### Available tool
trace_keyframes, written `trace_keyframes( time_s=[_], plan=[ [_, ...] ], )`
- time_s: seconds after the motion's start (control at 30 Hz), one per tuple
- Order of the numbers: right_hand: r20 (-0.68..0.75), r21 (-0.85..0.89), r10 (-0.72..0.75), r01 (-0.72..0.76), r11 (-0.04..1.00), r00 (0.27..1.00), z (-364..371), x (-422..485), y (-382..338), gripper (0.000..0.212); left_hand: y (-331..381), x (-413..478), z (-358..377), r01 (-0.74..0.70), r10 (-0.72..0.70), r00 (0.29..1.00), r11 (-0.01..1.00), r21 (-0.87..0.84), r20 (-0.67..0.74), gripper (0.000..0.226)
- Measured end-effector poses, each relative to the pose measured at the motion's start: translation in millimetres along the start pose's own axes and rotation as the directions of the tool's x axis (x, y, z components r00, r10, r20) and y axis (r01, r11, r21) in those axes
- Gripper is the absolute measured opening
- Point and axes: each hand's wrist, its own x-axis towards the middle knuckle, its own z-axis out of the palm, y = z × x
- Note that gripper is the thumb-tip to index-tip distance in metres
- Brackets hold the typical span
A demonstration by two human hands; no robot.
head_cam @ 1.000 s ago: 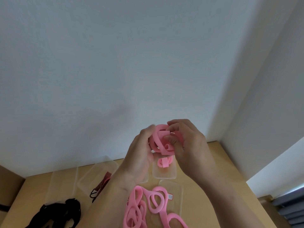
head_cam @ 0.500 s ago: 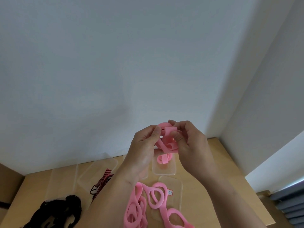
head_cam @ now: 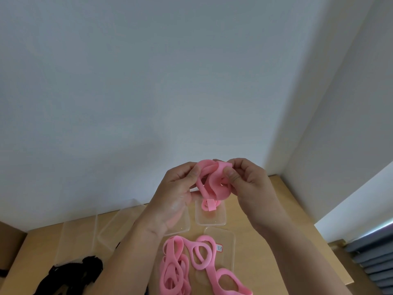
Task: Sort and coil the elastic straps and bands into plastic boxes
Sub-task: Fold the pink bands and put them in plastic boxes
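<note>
Head view: band [head_cam: 212, 184] high above table [head_cam: 292, 205]

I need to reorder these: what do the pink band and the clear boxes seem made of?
The pink band: probably rubber or silicone, matte; it bends in soft, smooth loops without creasing. The box: clear, slightly glossy plastic; the table shows through its floor.
</note>
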Motion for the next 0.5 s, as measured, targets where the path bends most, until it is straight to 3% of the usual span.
trace_keyframes(
  time_s=[0.3,0.4,0.5],
  plan=[
    [-0.008,0.099,0.068,-0.067,0.993,0.998,1.1,4.1,-1.0,0.017,-1.0,2.2,-8.2,0.009,-0.011,1.0,0.992,-0.122,-0.009,0.031],
    [-0.071,0.068,0.026,-0.022,0.997,0.997,6.2,3.8,0.7,0.014,-6.2,1.5,-3.3,-0.024,0.022,0.999,0.998,-0.057,-0.037,0.053],
    [-0.139,0.061,0.031,-0.023,0.998,0.99,10.8,2.5,2.8,0.012,-13.0,-3.4,3.7,-0.048,0.043,0.997,0.996,0.073,0.065,0.051]
  ],
)
